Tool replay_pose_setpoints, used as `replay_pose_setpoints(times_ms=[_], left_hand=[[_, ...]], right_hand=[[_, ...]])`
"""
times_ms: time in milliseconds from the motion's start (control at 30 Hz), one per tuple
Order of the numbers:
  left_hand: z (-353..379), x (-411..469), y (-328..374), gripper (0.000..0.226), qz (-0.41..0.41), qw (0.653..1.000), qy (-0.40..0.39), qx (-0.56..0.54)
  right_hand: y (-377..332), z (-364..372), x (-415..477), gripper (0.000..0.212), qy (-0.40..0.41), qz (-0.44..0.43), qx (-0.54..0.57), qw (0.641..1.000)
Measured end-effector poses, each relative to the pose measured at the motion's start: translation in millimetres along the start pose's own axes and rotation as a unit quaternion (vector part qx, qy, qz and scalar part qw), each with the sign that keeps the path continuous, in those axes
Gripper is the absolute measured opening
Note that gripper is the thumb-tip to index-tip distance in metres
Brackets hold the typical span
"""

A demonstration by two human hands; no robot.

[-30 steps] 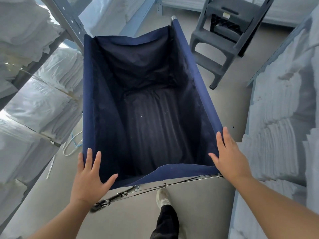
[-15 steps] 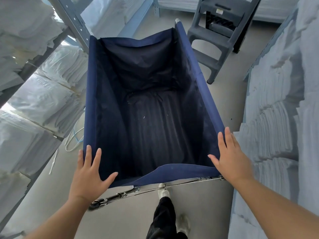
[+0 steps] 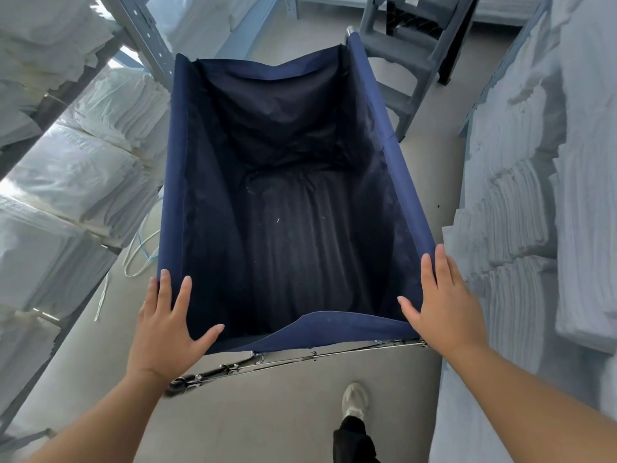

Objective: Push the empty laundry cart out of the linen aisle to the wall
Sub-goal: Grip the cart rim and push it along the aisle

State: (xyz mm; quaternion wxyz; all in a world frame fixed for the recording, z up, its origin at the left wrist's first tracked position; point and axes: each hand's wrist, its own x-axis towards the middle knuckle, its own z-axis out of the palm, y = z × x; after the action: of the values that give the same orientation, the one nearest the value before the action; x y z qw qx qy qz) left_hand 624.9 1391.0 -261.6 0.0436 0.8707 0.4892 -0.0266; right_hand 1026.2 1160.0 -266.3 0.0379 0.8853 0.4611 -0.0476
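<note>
The laundry cart is a deep navy fabric bin on a metal folding frame, and nothing lies inside it. It stands lengthwise in the aisle ahead of me. My left hand lies over the near left corner of the rim, fingers spread along the side and thumb across the near edge. On the near right corner, my right hand presses the same way. Both palms bear on the fabric rim.
Metal shelving with bagged white linen lines the left side. Stacks of folded white linen crowd the right, close to the cart. A grey plastic step stool stands at the cart's far right corner. Loose cords lie on the floor at left. My shoe is behind the cart.
The cart and I have rolled forward down the aisle, so its far end now reaches beside the step stool. Both hands kept their places on the near corners.
</note>
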Motion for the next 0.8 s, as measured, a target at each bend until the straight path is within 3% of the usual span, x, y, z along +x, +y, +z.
replay_pose_setpoints(times_ms=[800], left_hand=[[7,-142,-64,0.102,0.044,0.998,-0.037,0.019]], right_hand=[[-52,19,-188,0.091,-0.013,0.045,-0.002,0.999]])
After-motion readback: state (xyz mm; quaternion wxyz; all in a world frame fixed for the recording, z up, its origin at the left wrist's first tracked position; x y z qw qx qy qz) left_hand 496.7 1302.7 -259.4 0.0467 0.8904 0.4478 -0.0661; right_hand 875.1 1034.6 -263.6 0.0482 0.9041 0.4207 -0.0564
